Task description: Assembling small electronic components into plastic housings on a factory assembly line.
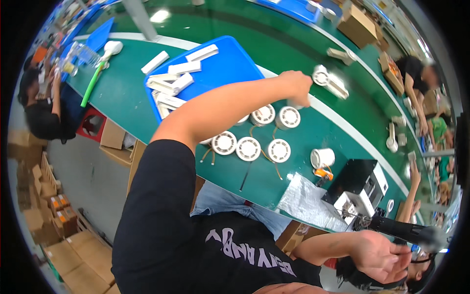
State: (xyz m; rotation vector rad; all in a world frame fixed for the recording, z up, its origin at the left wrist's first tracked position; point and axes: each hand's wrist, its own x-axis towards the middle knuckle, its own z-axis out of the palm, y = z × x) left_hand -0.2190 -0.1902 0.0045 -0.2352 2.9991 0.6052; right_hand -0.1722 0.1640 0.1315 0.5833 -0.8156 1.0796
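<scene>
Includes round white vented unit (287, 117), without long axis, at six o'clock from nearer, curled left hand (296, 87), hold unclear, plus loosely open, apparently empty right hand (381, 256).

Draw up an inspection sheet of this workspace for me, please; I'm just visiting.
Surface: green table, its edge curved by the lens.
Job's things: white round slotted units in loose rows; blue tray holding white elongated parts.
Clutter: green-handled item, silvery sheet, black-and-white box-shaped device.
Hands: left hand reaches past the round units, its grip unclear; right hand palm showing, fingers loosely curled, nothing seen in it.
Cables: thin leads trail from some round units.
Surroundings: co-workers on both sides; cardboard boxes at lower left.
</scene>
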